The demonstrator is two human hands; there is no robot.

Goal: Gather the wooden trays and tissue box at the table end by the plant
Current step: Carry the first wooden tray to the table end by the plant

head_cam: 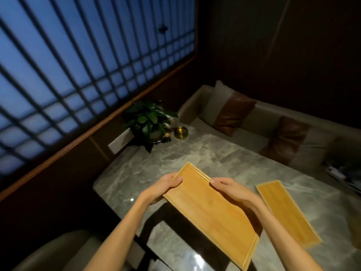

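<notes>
A long wooden tray [211, 210] is held above the grey marble table [175, 159], tilted, with its far end toward the plant. My left hand [166, 185] grips its left edge near the far end. My right hand [226, 187] grips the right edge opposite. A second wooden tray [287, 212] lies flat on the table to the right, apart from both hands. The potted green plant [150, 120] stands at the far end of the table. No tissue box is in view.
A brass bowl [180, 132] sits next to the plant, with a white block [120, 140] at the table's far left corner. A beige sofa [254, 132] with brown cushions [232, 114] lines the right side. A padded seat [64, 251] is at the lower left. A lattice window fills the left wall.
</notes>
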